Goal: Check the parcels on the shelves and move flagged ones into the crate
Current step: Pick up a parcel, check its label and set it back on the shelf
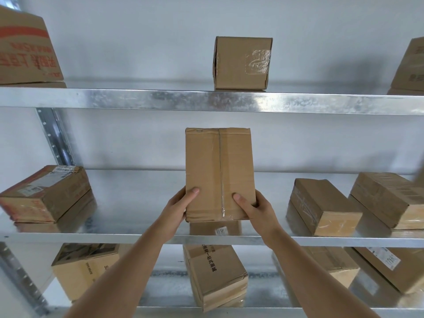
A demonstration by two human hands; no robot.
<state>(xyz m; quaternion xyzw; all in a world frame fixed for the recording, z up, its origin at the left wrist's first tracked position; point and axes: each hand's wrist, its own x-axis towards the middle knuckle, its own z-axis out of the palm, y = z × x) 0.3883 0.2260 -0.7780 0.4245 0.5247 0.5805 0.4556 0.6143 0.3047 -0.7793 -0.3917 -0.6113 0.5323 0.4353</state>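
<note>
A tall brown cardboard parcel [219, 171] with a taped centre seam is tilted up over the middle shelf [128, 235]. My left hand [181, 206] grips its lower left edge, thumb on the front face. My right hand [254, 208] grips its lower right edge, thumb beside the tape. The face turned toward me shows no label. No crate is in view.
Other parcels sit on the shelves: a small box [242, 63] on the top shelf, a labelled box [46, 193] at middle left, two boxes [321, 206] at middle right, several on the lower shelf [215, 276]. A metal upright [55, 136] stands at the left.
</note>
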